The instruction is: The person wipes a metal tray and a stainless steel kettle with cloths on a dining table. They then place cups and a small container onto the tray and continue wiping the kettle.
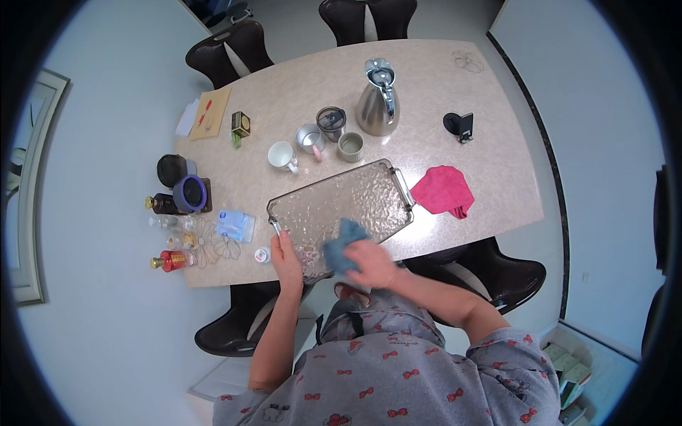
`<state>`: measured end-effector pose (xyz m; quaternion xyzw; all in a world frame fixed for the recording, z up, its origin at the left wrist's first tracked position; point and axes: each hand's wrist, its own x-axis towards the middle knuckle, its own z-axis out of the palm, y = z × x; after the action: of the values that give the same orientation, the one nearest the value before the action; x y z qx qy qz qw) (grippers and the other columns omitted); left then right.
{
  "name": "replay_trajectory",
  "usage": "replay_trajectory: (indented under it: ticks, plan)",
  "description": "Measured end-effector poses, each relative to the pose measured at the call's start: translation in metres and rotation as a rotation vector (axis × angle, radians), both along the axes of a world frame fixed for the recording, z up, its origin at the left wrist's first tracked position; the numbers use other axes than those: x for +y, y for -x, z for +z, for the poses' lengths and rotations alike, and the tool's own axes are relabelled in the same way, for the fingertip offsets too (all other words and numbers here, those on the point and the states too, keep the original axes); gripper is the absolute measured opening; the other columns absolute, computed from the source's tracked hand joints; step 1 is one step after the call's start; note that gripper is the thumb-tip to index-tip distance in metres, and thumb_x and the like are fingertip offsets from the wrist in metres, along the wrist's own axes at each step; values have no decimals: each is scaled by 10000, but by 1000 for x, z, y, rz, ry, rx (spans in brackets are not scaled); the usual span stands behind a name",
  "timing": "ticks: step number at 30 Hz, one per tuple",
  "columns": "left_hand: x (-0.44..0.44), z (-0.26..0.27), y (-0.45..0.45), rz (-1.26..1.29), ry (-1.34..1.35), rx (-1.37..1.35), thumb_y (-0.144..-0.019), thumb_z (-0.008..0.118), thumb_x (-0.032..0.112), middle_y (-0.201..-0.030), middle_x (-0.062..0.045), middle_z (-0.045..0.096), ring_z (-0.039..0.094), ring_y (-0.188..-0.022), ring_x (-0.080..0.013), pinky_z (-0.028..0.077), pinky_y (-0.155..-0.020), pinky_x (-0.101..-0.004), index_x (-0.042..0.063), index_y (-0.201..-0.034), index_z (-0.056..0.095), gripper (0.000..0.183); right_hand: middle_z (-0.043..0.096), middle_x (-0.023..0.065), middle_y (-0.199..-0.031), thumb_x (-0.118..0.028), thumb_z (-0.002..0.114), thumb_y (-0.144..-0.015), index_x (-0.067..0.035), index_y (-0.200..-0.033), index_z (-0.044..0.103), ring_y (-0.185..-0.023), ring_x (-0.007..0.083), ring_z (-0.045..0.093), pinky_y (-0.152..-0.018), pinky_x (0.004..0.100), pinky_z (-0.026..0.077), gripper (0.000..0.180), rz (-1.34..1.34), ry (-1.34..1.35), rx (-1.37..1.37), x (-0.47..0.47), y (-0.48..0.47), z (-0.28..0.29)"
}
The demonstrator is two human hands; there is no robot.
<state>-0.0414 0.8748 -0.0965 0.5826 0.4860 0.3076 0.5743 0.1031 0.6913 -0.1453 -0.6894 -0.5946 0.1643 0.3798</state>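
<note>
A clear textured serving tray [341,199] with metal handles lies slanted on the table, its near left corner by the table's front edge. My left hand [286,261] grips the tray's left handle. In my right hand [370,263] is a blue-grey cloth [341,250], held over the near part of the tray; hand and cloth are blurred. The cloth covers part of the tray's surface. A crumpled pink cloth [445,191] lies beside the right handle. Just left of my left hand stands a small white-capped container [262,255].
Beyond the tray stand a white mug [282,156], a metal mug [310,138], a lidded tumbler [331,122], a ribbed cup [351,146] and a steel thermal jug [378,104]. Several bottles, including a red one [173,261], and a tissue pack [234,225] are left. A phone stand [461,127] is right.
</note>
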Motion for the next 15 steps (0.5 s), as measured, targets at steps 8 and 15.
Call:
replay_trajectory:
  ticks: [8,15]
  plan:
    - [3,-4,6,-11,58,0,-1063,450,388,-939,1,578,508,-853,-86,424,-782,-243,34,-1116,598,388,591,155,-961,-286,707,-749,-56,-1077,586,-921,373,584,-810,484,464,418,-208,5,-91,-21,-30,-22]
    - [0,-3,15,-15,8,79,-1060,453,390,-917,6,565,476,-839,-81,411,-751,-261,27,-1112,605,397,608,158,-1039,-321,770,-736,-33,-1142,586,-990,357,579,-884,440,457,531,61,-50,120,30,62,49]
